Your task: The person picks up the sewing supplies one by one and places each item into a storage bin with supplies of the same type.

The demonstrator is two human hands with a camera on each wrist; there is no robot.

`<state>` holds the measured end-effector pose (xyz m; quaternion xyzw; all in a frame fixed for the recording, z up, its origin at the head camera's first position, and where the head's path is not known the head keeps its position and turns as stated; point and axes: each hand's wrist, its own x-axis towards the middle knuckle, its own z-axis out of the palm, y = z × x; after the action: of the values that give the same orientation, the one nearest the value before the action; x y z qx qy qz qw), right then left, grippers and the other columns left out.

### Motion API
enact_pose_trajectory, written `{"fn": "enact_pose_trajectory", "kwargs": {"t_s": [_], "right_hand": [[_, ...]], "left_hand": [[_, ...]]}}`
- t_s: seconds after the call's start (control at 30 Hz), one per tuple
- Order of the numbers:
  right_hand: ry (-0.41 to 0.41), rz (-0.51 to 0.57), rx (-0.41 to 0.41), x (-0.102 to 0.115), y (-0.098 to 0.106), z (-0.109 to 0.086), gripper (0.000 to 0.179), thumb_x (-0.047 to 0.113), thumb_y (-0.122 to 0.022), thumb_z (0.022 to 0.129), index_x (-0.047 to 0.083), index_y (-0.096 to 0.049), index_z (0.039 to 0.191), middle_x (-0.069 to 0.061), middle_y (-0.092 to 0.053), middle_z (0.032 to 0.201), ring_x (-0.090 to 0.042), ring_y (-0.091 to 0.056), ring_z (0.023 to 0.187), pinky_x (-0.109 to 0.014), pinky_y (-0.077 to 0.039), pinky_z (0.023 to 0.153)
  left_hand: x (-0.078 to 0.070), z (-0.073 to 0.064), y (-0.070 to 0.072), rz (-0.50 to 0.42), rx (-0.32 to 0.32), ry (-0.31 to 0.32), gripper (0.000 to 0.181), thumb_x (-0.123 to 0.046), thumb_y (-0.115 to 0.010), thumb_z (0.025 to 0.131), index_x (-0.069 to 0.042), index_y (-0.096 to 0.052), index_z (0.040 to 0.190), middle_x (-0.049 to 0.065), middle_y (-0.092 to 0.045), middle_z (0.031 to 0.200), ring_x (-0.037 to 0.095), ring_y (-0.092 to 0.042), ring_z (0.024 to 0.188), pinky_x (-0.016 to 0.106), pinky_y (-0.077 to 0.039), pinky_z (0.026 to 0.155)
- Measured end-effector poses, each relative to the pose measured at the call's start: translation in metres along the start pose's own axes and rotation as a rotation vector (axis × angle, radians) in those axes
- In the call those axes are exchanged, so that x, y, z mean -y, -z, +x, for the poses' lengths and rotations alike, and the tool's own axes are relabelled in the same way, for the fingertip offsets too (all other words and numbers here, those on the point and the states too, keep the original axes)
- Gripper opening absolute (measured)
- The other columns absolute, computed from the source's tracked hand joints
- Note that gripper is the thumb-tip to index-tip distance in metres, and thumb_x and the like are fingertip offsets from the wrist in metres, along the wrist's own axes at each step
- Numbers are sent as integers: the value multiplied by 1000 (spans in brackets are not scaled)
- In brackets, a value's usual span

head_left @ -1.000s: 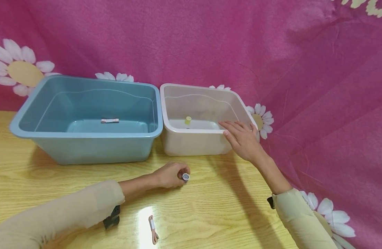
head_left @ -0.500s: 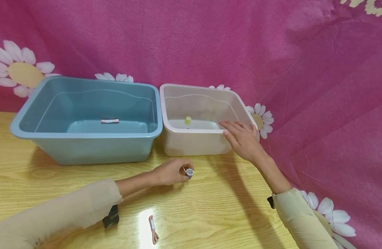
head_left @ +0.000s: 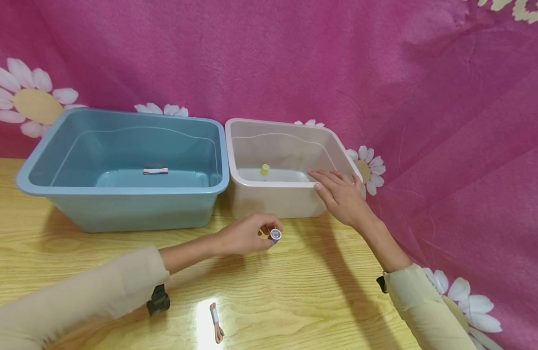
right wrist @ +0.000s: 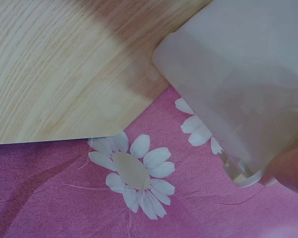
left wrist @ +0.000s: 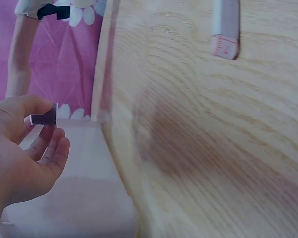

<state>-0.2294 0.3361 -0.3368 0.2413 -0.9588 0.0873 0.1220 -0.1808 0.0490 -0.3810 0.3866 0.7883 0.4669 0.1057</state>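
Note:
My left hand (head_left: 247,235) pinches a small dark purple thread spool (head_left: 275,236) with white ends, held out in front of the white bin (head_left: 277,201). In the left wrist view, the spool (left wrist: 44,116) sits between thumb and fingers. My right hand (head_left: 344,200) rests on the white bin's front right rim, its fingers reaching over the edge. Inside that bin stands a yellow-green thread spool (head_left: 264,169). On the table near me lies a folded pinkish measuring tape (head_left: 216,323) with a white band; its printed red marks show in the left wrist view.
A larger blue bin (head_left: 133,209) stands left of the white one, with a small white-and-pink folded strip (head_left: 155,171) on its floor. Both bins stand on the wooden table (head_left: 295,296). A pink flowered cloth (head_left: 269,58) hangs behind and to the right.
My left hand has moved right and toward the white bin with the purple thread spool, rising somewhat. My right hand has stayed on the bin's rim.

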Motion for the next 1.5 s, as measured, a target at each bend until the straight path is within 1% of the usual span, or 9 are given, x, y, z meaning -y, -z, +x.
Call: {"fn": "enact_pose_trajectory", "kwargs": {"t_s": [0.13, 0.27, 0.43, 0.67, 0.87, 1.07, 1.13, 1.33, 1.5], "right_hand": [[2, -2, -3, 0, -1, 0, 43, 38, -41, 107, 23, -53, 146, -5, -53, 144, -42, -40, 134, -73, -8, 105], [5, 1, -10, 0, -1, 0, 43, 38, -41, 107, 23, -53, 145, -5, -54, 144, -42, -41, 133, -73, -8, 105], [3, 3, -12, 0, 0, -1, 43, 38, -41, 107, 22, -54, 145, -5, -54, 144, -42, -40, 134, -73, -8, 105], [-2, 2, -7, 0, 0, -1, 43, 39, -41, 107, 23, -53, 145, -6, -53, 144, -41, -40, 134, -72, -8, 105], [-6, -3, -10, 0, -1, -2, 43, 38, -41, 107, 24, -53, 146, -6, -54, 143, -40, -40, 133, -72, -9, 105], [-4, -4, -15, 0, 0, -2, 42, 38, -42, 107, 24, -53, 145, -5, -54, 143, -39, -41, 133, -72, -9, 105], [-3, -1, -16, 0, 0, -2, 42, 38, -42, 107, 24, -53, 145, -5, -54, 143, -39, -41, 133, -72, -10, 105], [-3, 5, -10, 1, 0, -1, 42, 38, -41, 107, 24, -53, 145, -6, -54, 144, -40, -40, 133, -72, -10, 105], [-2, 6, -6, 1, 0, 0, 43, 39, -41, 107, 25, -53, 146, -6, -53, 144, -39, -40, 133, -72, -9, 105]], "left_hand": [[-7, 2, 5, -2, -8, -9, 19, -1, -72, 87, -7, -68, 104, -6, -66, 91, 12, -62, 89, 34, -54, 85], [-12, 3, 10, -21, -10, -11, 19, 0, -72, 87, -7, -68, 105, -4, -67, 93, 11, -64, 89, 29, -54, 83], [-14, 5, 12, -52, -25, -24, 19, 2, -71, 87, -7, -68, 104, -2, -68, 94, 11, -65, 88, 23, -54, 79], [-19, 10, 16, -59, -36, -60, 20, 1, -71, 87, -6, -68, 105, -2, -67, 93, 11, -64, 88, 24, -54, 80], [-25, 14, 21, -54, -56, -72, 19, 1, -70, 86, -6, -69, 103, -1, -68, 93, 11, -63, 89, 24, -53, 82], [-31, 19, 28, -71, -83, -89, 20, 4, -70, 85, -3, -68, 103, 2, -68, 93, 14, -63, 88, 24, -54, 83], [-32, 19, 31, -80, -88, -86, 20, 5, -70, 85, -3, -68, 103, 2, -67, 93, 16, -63, 89, 25, -54, 83], [-38, 21, 40, -96, -98, -44, 23, 5, -69, 87, -4, -67, 107, 2, -66, 97, 16, -64, 92, 24, -53, 85], [-44, 21, 49, -91, -118, -35, 26, 5, -69, 86, -4, -68, 110, 3, -68, 99, 17, -65, 94, 23, -53, 85]]}}
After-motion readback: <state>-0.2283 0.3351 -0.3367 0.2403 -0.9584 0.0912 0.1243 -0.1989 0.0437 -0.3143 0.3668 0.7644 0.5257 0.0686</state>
